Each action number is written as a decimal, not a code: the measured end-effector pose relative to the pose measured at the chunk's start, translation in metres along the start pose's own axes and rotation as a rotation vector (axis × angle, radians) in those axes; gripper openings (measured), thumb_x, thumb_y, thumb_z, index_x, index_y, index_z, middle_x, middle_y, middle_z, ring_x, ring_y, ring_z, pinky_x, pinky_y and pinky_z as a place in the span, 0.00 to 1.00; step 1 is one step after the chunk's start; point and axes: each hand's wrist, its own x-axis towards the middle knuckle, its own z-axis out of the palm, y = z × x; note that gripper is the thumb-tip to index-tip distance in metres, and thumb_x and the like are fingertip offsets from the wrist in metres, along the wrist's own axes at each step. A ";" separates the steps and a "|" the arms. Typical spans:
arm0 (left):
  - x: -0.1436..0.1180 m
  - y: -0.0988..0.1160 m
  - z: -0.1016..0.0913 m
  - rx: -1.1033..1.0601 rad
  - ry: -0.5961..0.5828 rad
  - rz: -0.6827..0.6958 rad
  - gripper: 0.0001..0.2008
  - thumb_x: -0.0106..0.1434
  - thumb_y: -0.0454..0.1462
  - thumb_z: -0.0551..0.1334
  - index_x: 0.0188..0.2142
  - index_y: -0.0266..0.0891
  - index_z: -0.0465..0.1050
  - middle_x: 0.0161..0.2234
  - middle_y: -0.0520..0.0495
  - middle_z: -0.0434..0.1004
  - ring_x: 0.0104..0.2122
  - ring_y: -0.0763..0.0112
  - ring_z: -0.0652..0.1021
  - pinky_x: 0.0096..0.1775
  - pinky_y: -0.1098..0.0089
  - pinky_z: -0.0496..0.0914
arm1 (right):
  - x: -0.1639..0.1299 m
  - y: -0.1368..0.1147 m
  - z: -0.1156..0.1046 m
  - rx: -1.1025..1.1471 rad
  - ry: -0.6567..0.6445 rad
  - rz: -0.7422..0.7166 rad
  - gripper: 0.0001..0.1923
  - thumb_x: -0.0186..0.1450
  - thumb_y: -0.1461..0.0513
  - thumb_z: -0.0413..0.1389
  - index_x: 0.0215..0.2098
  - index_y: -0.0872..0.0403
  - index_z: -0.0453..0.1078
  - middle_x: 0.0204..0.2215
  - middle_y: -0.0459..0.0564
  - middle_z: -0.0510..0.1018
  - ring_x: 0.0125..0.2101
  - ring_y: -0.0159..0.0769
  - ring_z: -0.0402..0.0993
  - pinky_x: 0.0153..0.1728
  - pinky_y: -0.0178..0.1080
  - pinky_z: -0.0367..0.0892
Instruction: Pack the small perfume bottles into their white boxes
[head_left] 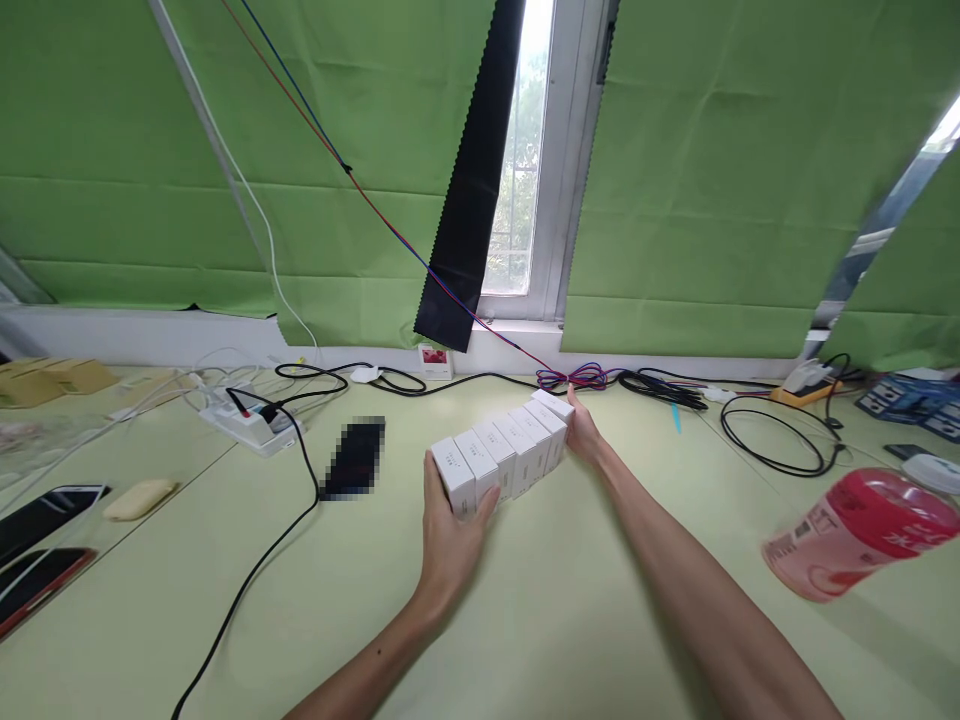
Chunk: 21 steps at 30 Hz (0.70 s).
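Tabletop [570,610] open near side; black cable [255,570] left, red can [862,535] right (tipped).

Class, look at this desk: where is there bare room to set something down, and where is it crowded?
Bare: the desk near its front edge between the forearms, and between the black cable and the left hand. Crowded: the back edge, with coiled wires and the power strip.

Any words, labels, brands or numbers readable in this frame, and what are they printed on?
None can be read.
White boxes between the left hand and right hand: small grey print, too small.
Pink can: white label patch, blurred.
Small white and red card by the wall: too small.
Blue packs at far right: pattern only, unreadable.
Dark patch: pixelated.
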 end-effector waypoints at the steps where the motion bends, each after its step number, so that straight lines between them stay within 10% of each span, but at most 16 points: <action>1: 0.000 0.001 0.000 -0.002 -0.016 -0.017 0.50 0.57 0.46 0.72 0.71 0.48 0.46 0.67 0.40 0.62 0.67 0.53 0.64 0.65 0.55 0.61 | -0.001 0.002 0.000 0.011 0.000 -0.009 0.34 0.65 0.34 0.47 0.43 0.50 0.78 0.33 0.53 0.85 0.43 0.52 0.81 0.42 0.45 0.72; 21: 0.016 0.003 -0.010 -0.007 -0.108 -0.109 0.59 0.50 0.45 0.77 0.72 0.51 0.43 0.63 0.40 0.69 0.59 0.49 0.74 0.58 0.50 0.72 | -0.047 0.027 0.017 0.141 0.251 -0.202 0.24 0.57 0.39 0.59 0.36 0.48 0.76 0.33 0.43 0.84 0.45 0.48 0.79 0.42 0.42 0.67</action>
